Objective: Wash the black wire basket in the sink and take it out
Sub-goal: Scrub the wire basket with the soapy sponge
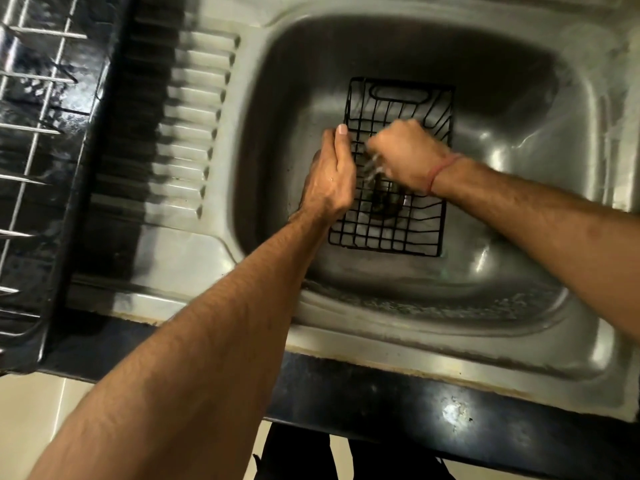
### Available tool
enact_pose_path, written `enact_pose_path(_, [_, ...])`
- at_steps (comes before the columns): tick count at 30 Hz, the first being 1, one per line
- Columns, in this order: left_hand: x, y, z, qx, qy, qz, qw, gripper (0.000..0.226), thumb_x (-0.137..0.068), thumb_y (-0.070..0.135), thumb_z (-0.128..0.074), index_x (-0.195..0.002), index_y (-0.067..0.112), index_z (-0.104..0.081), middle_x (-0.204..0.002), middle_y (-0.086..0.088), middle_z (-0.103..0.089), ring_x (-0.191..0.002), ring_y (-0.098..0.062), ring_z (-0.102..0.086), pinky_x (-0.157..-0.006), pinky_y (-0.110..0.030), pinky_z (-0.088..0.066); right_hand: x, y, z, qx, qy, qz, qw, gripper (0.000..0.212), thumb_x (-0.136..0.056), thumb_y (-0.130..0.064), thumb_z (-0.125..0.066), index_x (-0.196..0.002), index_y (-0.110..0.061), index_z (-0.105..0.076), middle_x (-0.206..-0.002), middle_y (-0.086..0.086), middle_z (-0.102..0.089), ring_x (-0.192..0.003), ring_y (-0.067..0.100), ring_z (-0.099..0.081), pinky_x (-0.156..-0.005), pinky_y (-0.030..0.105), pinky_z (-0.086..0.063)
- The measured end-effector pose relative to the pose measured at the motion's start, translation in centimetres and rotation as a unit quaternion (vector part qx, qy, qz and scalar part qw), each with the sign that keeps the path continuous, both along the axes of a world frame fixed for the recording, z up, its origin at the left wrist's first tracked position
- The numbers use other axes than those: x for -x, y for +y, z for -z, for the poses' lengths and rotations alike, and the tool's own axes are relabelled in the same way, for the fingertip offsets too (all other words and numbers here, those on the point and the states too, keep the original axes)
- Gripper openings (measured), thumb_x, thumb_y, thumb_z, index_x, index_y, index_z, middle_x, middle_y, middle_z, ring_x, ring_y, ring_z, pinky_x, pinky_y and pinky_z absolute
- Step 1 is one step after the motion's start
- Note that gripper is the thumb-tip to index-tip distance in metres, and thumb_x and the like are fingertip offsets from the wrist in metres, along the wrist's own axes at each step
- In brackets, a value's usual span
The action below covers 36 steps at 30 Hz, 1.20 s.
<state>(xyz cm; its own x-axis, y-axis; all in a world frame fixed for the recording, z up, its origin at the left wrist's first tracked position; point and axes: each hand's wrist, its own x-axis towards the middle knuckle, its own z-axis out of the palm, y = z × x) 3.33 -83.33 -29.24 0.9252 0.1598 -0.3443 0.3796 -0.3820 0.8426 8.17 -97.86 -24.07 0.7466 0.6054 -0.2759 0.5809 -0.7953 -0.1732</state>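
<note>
The black wire basket (408, 105) lies in the steel sink (540, 174), over the drain. My left hand (332, 174) grips the basket's left rim, thumb up along the wire. My right hand (405, 150), with a red thread on its wrist, sits inside the basket with curled fingers. Water splashes under it. Whether the right hand holds anything is hidden by its own back.
A ribbed steel drainboard (187, 133) runs left of the sink. Further left stands a metal dish rack (31, 126) on a black counter. The black counter edge (415, 407) runs along the front, with pale floor tiles below.
</note>
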Motion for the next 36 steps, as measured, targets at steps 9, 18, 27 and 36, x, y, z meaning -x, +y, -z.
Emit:
enact_pose_path(9, [-0.2,-0.1,0.2,-0.007,0.007,0.0,1.0,0.054,-0.114,0.06,-0.015,-0.131,0.027,-0.053,-0.114,0.011,-0.061,-0.106,-0.008,-0.06,-0.096,-0.039,-0.049,-2.8,1.5,1.6,-0.01,-0.099,0.096,0.99,0.014,-0.092,0.001,-0.066,-0.099,-0.009,-0.073,-0.096,0.014,-0.074,-0.097,0.038,-0.072,-0.087,0.048,-0.062])
enact_pose_path(18, [-0.1,-0.2,0.0,-0.014,0.009,-0.002,1.0,0.055,-0.112,0.063,-0.014,-0.131,0.027,-0.051,-0.11,0.008,-0.062,-0.105,-0.013,-0.063,-0.098,-0.046,-0.054,-3.7,1.9,1.8,-0.049,-0.111,0.12,0.985,0.015,-0.098,-0.008,-0.066,-0.106,-0.012,-0.078,-0.103,0.012,-0.075,-0.101,0.034,-0.072,-0.09,0.042,-0.06])
enact_pose_path(27, [0.0,-0.2,-0.1,-0.024,0.0,-0.009,1.0,0.046,-0.113,0.06,-0.015,-0.123,0.027,-0.045,-0.096,-0.002,-0.065,-0.087,-0.018,-0.066,-0.082,-0.048,-0.059,-4.2,1.1,1.5,-0.028,-0.045,0.097,0.994,0.026,-0.096,-0.002,-0.065,-0.113,-0.017,-0.078,-0.104,0.014,-0.077,-0.105,0.037,-0.071,-0.091,0.042,-0.057])
enact_pose_path(36, [-0.4,0.1,-0.7,-0.002,0.063,0.019,0.998,0.048,-0.11,0.069,-0.02,-0.131,0.035,-0.047,-0.115,0.003,-0.067,-0.105,-0.019,-0.065,-0.094,-0.045,-0.053,-1.0,0.5,2.2,-0.038,-0.025,0.006,0.999,0.021,-0.088,0.005,-0.066,-0.096,-0.013,-0.072,-0.091,0.004,-0.065,-0.096,0.028,-0.065,-0.085,0.039,-0.055])
